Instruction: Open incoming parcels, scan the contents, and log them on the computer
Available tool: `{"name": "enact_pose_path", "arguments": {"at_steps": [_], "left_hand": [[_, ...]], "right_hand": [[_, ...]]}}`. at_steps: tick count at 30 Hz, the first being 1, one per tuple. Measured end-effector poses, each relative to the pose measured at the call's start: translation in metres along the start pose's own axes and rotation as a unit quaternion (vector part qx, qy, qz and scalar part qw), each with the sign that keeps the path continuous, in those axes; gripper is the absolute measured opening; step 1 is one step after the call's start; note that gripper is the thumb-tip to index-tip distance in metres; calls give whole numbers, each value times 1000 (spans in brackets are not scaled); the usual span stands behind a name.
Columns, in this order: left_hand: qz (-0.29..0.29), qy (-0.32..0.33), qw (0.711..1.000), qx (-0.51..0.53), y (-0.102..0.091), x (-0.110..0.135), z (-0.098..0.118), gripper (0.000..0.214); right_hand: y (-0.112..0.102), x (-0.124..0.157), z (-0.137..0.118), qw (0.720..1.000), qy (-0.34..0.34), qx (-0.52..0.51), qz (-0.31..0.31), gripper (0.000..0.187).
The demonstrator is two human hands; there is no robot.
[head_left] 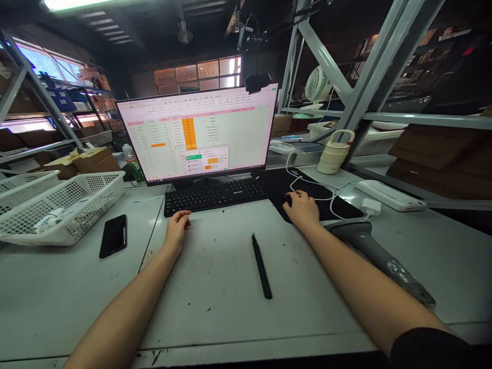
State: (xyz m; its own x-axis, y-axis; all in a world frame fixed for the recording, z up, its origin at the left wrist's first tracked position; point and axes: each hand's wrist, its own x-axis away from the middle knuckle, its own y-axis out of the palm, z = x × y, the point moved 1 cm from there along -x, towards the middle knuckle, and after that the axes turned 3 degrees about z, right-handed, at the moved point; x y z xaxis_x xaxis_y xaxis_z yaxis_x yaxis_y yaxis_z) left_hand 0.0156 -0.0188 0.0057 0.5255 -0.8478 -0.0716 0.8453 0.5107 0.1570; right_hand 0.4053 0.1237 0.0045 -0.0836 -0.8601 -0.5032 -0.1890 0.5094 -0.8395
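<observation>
My right hand (303,209) lies on a computer mouse (287,200), closed over it; the fingers hide most of the mouse. It rests on a black mouse pad (272,184). Beside the front left corner of the black keyboard (215,196), my left hand (178,228) rests on the desk, fingers curled together with nothing visible in them. Behind the keyboard stands a monitor (238,125) showing a spreadsheet with orange cells and a small pop-up window. A black utility knife (262,269) lies on the desk between my forearms.
A black phone (113,236) lies left, near white perforated baskets (73,220). On the right are a barcode scanner (384,256), partly behind my forearm, a white power strip (390,195), a charger (371,207), looped white cable and a cream bottle (333,154). Metal shelf posts rise behind.
</observation>
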Motion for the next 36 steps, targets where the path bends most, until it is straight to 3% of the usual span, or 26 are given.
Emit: {"name": "enact_pose_path", "arguments": {"at_steps": [9, 18, 26, 29, 33, 36], "left_hand": [[-6, 3, 1000, -6, 1, 0, 1, 32], [-5, 15, 1000, -24, 2, 2, 3, 26], [-22, 65, 990, -123, 0, -4, -2, 28], [-48, 107, 971, -209, 3, 0, -2, 28], [-103, 190, 912, -349, 15, 17, -1, 20], [-108, 228, 862, -439, 21, 19, -2, 39]], "right_hand": [[0, -1, 0, 1000, 1, 4, -6, 44], [7, -4, 3, 999, -39, -14, -10, 48], [10, -7, 6, 999, -34, -13, -17, 48], [11, -7, 5, 999, -38, -17, -7, 47], [4, -4, 1, 999, -42, -18, -15, 50], [-3, -2, -4, 999, -30, -24, -32, 54]]}}
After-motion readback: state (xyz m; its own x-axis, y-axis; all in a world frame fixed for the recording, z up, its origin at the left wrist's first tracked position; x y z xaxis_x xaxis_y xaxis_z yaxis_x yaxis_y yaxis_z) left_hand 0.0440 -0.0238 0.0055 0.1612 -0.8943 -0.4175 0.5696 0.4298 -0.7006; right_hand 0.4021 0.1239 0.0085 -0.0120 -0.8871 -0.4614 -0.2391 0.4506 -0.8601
